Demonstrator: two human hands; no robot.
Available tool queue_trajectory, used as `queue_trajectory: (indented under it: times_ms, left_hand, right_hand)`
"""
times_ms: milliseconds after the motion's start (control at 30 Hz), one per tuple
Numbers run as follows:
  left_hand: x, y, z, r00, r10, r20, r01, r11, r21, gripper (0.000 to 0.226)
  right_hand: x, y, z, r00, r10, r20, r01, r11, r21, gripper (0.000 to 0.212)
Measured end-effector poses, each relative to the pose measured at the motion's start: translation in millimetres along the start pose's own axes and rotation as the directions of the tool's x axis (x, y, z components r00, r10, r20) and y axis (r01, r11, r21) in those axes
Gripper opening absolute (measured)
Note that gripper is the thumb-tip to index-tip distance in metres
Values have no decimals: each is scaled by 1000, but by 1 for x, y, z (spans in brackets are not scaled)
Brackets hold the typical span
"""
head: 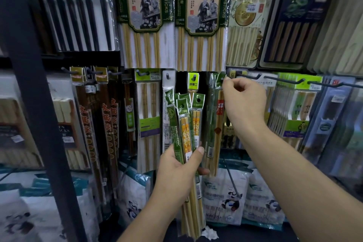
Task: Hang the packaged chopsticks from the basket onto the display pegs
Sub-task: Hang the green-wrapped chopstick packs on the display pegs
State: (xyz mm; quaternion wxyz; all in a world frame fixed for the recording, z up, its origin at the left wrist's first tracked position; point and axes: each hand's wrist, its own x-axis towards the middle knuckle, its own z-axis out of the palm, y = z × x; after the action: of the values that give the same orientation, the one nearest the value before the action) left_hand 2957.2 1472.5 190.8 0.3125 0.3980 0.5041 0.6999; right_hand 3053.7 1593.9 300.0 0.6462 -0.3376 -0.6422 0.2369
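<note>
Right hand: my right hand (244, 102) pinched the green header of a chopstick pack (217, 116) at the peg (222, 79), near the middle of the lower peg row.
Left hand: my left hand (179, 165) gripped a bundle of packs (187, 124) just left of it, thumb across the front.
Orientation: every pack ran vertical, header holes up, tips down.
Basket: not visible to me.
Risk: I judged the header hole could miss the peg tip, so the pack would drop once released.
Second risk: the fanned bundle looked loosely held; 1 pack could slide out downward.
</note>
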Motion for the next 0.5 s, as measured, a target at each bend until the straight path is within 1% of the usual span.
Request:
queue_trajectory:
  times_ms: [267, 433, 500]
  left_hand:
    - [-1, 0, 2, 1000, -11, 12, 11, 1000, -1, 7]
    - [-1, -1, 2, 1000, 6, 20, -5, 1000, -25, 5]
    - [-1, -1, 1, 999, 18, 28, -18, 1000, -18, 5]
  right_hand:
    - [-3, -1, 1, 1000, 15, -19, -15, 1000, 21, 52]
    - [-3, -2, 1, 1000, -12, -27, 12, 1000, 21, 50]
    - [-3, -1, 1, 998, -41, -42, 40, 999, -36, 49]
